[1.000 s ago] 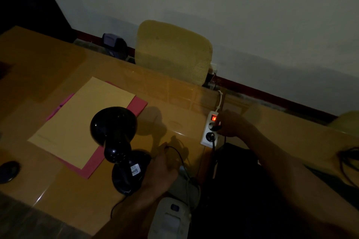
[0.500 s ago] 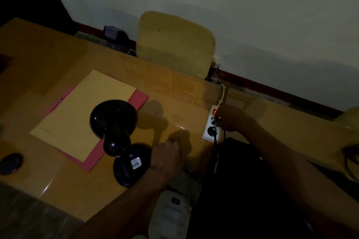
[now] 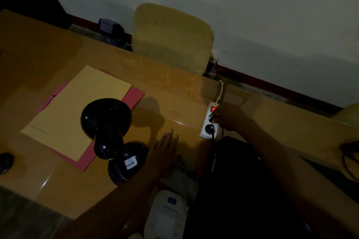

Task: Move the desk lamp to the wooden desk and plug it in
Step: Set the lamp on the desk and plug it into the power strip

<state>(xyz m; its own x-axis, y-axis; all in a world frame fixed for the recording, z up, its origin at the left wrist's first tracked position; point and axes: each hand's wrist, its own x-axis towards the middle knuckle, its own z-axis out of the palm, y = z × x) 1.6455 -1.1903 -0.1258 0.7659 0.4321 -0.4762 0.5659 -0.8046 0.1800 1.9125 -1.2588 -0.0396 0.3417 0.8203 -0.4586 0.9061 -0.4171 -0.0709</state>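
Note:
A black desk lamp (image 3: 108,128) stands on the wooden desk (image 3: 180,103), its round base bearing a white label. My left hand (image 3: 165,153) lies flat on the desk just right of the base, fingers spread, holding nothing. A white power strip (image 3: 209,122) with a glowing red switch lies at the desk's right edge. My right hand (image 3: 229,116) is at the strip, fingers closed around a black plug at the upper socket. A second black plug sits in the lower socket.
A yellow envelope (image 3: 77,110) lies on a pink folder left of the lamp. A tan chair (image 3: 172,37) stands behind the desk. A white device (image 3: 167,215) sits below my left arm. A dark round object (image 3: 5,162) lies at the far left.
My left hand let go of the lamp's cord near the base and now lies flat and open on the desk. My right hand stayed at the power strip.

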